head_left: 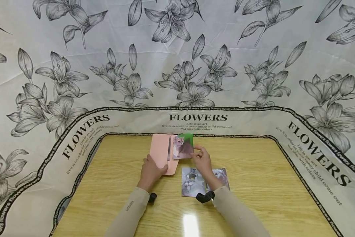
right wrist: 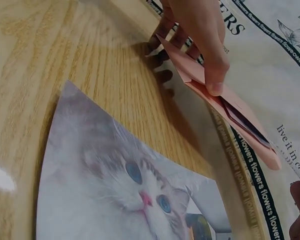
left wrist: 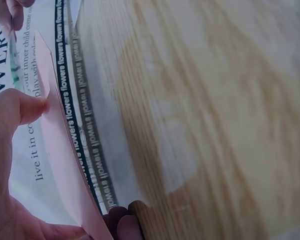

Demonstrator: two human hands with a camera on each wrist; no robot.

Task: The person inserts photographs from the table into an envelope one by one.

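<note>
My left hand grips the lower part of a pink envelope, raised off the table, thumb on its near face and fingers behind, as the left wrist view shows. A dark slit of its contents shows in the envelope's opening in the right wrist view. My right hand pinches the right edge of a cat picture card, with a green background along its top and right. That card stands just beside the envelope's opening; whether its left edge touches the envelope I cannot tell.
Two more cat pictures lie on the wooden table under my right forearm: a left one and a partly covered right one. A white cloth with printed flowers rises at the table's back and sides.
</note>
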